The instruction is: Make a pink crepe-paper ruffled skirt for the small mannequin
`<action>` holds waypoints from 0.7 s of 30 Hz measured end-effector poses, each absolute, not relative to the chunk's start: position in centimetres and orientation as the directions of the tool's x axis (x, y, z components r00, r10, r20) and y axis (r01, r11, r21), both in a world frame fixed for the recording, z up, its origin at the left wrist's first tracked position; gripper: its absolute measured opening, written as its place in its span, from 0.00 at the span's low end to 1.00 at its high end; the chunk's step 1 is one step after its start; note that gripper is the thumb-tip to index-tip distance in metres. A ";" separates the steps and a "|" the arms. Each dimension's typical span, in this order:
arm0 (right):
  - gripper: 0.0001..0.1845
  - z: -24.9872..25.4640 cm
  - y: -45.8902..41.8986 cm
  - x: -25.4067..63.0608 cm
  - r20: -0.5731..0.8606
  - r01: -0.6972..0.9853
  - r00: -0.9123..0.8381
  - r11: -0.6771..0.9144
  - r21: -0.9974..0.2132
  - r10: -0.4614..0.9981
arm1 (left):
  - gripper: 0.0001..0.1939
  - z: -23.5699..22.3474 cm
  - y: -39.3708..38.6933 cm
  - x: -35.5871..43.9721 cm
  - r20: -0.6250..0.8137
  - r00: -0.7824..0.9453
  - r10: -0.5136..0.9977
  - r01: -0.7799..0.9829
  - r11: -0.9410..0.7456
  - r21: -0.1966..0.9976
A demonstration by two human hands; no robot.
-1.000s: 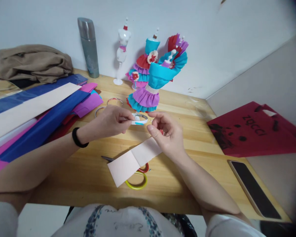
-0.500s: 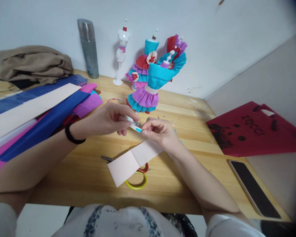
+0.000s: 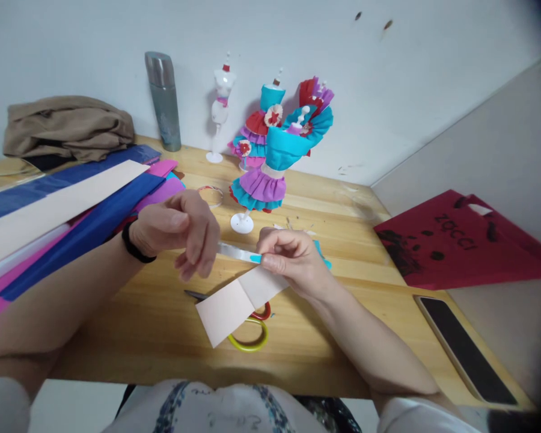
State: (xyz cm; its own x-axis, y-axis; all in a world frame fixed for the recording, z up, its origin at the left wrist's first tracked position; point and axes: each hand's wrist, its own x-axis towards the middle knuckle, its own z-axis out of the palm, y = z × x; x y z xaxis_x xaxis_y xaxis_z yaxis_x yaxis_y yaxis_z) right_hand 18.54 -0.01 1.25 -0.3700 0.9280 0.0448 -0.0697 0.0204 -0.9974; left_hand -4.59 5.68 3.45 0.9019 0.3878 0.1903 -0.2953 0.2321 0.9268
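While a white strip [image 3: 237, 252] is pinched by the fingers of the right hand [image 3: 295, 261], those of the left hand [image 3: 187, 234] are half curled; whether the strip is touched cannot be told.

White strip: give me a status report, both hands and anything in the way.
Right hand pinches white strip by its blue end. Left hand loosely curled at other end, contact unclear. Nearest clutter: creased paper lying across scissors.

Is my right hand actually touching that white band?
Touching: the head view shows the thumb and forefinger of the right hand pinching the white band at its blue patch.
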 end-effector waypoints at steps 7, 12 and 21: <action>0.20 1.1 -0.1 17.9 0.015 -0.196 -0.231 -0.031 -0.980 0.973 | 0.23 5.4 6.0 -5.8 -0.028 0.974 0.223 0.013 0.070 0.997; 0.18 0.4 -0.4 17.1 0.003 -0.232 -0.158 -0.035 -0.972 0.987 | 0.10 5.5 4.1 -2.9 -0.191 0.772 0.606 0.298 -0.080 0.951; 0.13 -1.5 -0.5 17.0 0.118 -0.201 -0.094 0.097 -0.975 0.989 | 0.12 2.6 1.3 1.0 -0.068 0.534 0.843 -0.113 0.151 0.982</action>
